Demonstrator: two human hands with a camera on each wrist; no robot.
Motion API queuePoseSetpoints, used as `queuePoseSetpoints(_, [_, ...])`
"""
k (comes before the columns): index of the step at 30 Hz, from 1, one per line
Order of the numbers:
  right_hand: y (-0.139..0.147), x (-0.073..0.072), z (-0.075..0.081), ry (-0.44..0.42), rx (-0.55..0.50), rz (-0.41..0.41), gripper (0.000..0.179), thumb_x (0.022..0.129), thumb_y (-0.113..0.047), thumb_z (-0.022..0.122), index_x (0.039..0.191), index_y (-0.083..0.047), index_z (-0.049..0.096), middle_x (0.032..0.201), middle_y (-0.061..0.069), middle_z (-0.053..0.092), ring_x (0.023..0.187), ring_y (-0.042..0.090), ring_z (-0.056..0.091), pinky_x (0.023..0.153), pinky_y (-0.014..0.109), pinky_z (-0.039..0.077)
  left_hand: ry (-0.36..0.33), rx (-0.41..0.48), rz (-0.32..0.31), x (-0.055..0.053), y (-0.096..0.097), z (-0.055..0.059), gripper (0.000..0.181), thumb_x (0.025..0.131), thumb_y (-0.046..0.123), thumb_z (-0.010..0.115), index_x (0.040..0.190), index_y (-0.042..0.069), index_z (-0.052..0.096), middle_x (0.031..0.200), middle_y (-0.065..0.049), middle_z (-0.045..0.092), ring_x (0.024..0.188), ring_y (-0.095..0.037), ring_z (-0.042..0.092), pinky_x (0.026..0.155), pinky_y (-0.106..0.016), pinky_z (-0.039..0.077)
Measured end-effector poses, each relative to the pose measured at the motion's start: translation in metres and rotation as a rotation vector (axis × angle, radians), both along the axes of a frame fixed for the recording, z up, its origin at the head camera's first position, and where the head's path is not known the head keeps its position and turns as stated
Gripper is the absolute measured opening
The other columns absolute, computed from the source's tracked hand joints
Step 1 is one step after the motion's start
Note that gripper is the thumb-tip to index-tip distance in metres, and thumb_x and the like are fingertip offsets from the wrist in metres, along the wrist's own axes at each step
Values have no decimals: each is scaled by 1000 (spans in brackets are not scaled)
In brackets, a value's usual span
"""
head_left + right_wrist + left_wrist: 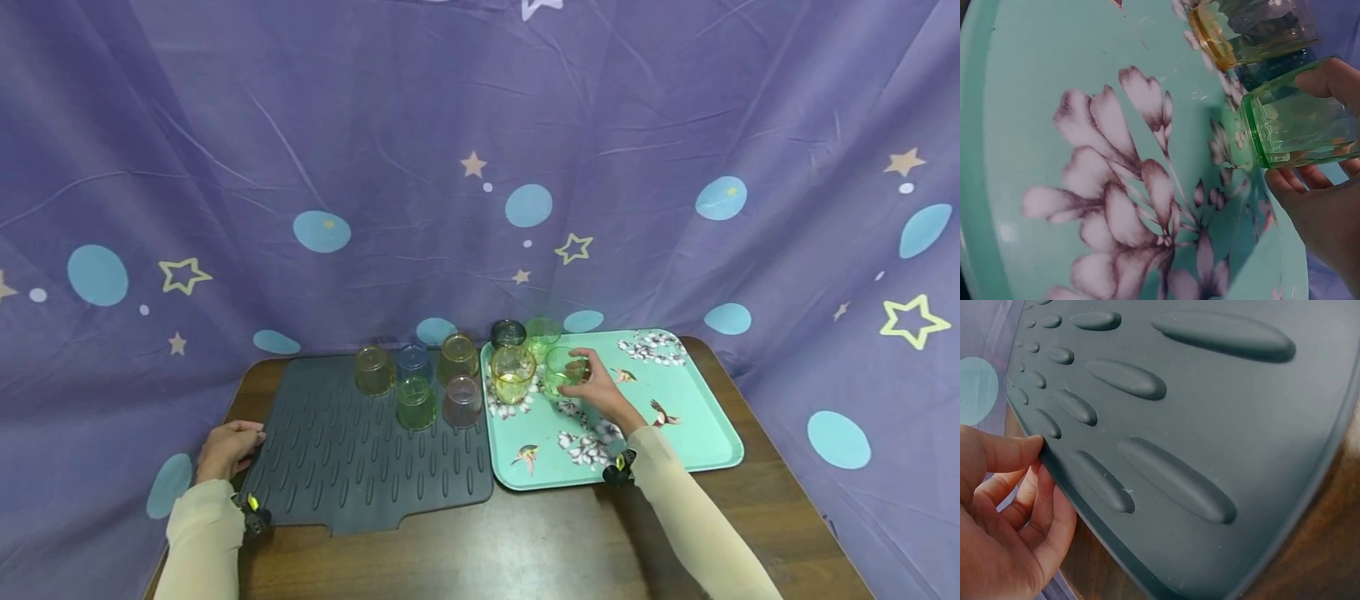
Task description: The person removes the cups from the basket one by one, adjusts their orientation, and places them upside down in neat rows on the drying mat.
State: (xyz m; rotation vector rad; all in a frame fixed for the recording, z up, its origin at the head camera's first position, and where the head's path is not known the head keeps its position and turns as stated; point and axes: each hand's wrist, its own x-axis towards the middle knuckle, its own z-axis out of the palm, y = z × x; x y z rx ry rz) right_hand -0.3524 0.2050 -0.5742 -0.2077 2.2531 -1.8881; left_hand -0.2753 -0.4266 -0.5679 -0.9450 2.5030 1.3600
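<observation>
With 12 o'clock toward the curtain (420, 167), the held glass (561, 375), a green one, is over the far part of the tray (701, 417), left of its middle; whether its base touches the tray I cannot tell. The yellow glass (513, 377) stands just beside it at 9 o'clock, in the way on the side toward the mat (375, 504). The dark glass (508, 335) is at 10 o'clock and the rear green glass (542, 337) at 11, so the near company is all on that side. At 3 o'clock lies the tray's printed surface.

On the mat, five glasses cluster in the far right part. Around the front green glass (416, 406), the brown glass (374, 372) is at 10 o'clock, the blue glass (413, 360) at 12, the amber glass (458, 358) between 1 and 2, and the pink glass (462, 402) at 3. Mat and tray lie side by side on the table (465, 558).

The right hand (602, 393) reaches in from between 4 and 5 o'clock, its thumb and fingers set on opposite sides of the held glass, gripping it. The left hand (225, 450), at the mat's 9 o'clock edge, pinches the rim, thumb on top, fingers curled below.
</observation>
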Motion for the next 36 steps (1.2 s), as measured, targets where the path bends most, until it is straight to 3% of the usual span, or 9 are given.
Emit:
queuePoseSetpoints(3, [2, 4, 6, 8, -13, -1, 81, 88, 1, 74, 152, -4, 25, 147, 31, 38, 129, 48, 46, 89, 33, 56, 2, -1, 2, 1, 0, 1, 28, 92, 7, 61, 117, -5, 60, 109, -21, 63, 101, -32, 60, 80, -46, 57])
queuePoseSetpoints(10, [2, 8, 23, 58, -30, 9, 79, 90, 0, 72, 155, -5, 27, 148, 32, 41, 131, 46, 46, 99, 38, 45, -10, -8, 17, 0, 1, 2, 27, 92, 7, 62, 116, -4, 61, 111, -21, 63, 103, -33, 60, 77, -43, 58])
queuePoseSetpoints(17, [-10, 9, 49, 107, -93, 25, 76, 90, -3, 72, 155, -10, 32, 143, 27, 45, 117, 25, 52, 88, 32, 57, -13, -11, 26, -1, 3, 1, 31, 92, 6, 60, 120, -6, 59, 120, -27, 60, 112, -41, 58, 86, -51, 57])
queuePoseSetpoints(22, [-20, 8, 64, 154, -118, 59, 77, 92, -6, 72, 156, -11, 31, 144, 24, 43, 122, 24, 50, 92, 32, 56, -17, -19, 16, -1, 3, 0, 34, 93, 7, 60, 124, -6, 58, 126, -29, 57, 115, -42, 56, 93, -56, 55])
queuePoseSetpoints(30, [-39, 8, 88, 202, -131, 108, 74, 90, -6, 72, 155, -13, 36, 144, 27, 42, 123, 26, 49, 94, 33, 51, -21, -18, -16, -2, -2, -3, 34, 94, 8, 57, 125, -4, 58, 120, -24, 60, 112, -37, 57, 86, -49, 57])
queuePoseSetpoints(36, [-60, 9, 103, 250, -118, 179, 72, 90, -3, 72, 153, -12, 40, 143, 21, 43, 123, 22, 50, 92, 29, 51, -14, -10, -20, 0, -1, -1, 35, 94, 9, 57, 126, -5, 57, 122, -25, 59, 111, -38, 58, 87, -50, 56])
